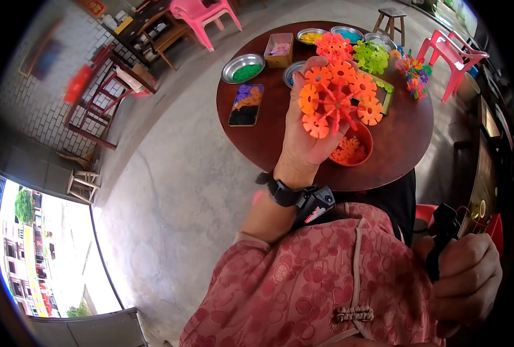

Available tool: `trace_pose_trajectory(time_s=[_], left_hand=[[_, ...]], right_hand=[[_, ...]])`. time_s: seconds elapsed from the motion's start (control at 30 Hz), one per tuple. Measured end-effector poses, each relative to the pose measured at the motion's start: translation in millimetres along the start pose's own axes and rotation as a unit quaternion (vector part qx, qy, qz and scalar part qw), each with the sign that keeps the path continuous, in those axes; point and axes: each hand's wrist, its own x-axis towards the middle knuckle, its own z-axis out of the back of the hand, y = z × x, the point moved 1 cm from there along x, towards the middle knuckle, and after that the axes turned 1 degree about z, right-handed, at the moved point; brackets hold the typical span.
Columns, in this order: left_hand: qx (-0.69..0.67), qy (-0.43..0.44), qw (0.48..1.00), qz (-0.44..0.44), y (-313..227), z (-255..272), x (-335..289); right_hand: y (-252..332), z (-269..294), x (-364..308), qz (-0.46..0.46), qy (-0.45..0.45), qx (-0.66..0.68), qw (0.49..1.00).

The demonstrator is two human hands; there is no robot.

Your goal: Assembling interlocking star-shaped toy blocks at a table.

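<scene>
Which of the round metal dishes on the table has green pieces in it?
The metal dish at the table's left edge, above the flat tray of purple, orange and black pieces. The other dishes hold yellow or blue.

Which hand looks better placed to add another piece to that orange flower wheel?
Probably the right hand, though it grips a black device down by the lap; the left hand is full, holding the orange wheel.

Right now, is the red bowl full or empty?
Neither: partly filled. The red bowl on the table holds orange and red pieces, but the left hand and its orange wheel hide part of it.
</scene>
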Motion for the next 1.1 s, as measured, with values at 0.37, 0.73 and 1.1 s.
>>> trace_pose_trajectory(time_s=[0.37,0.73,1.1], left_hand=[[-0.002,-0.041,0.999,-0.014,1.8,-2.4,3.6],[0.041,-0.091,0.993,-0.061,-26.5,12.2,5.0],[0.054,-0.030,0.996,-0.068,-22.9,-16.9,-13.0]], right_hand=[[-19.1,1.2,4.7,-0.040,0.028,0.139,0.989],[-193.8,-47.5,-101.5,-0.432,0.261,-0.236,0.830],[-232.4,-100.3,-167.8,-0.399,0.338,-0.348,0.778]])
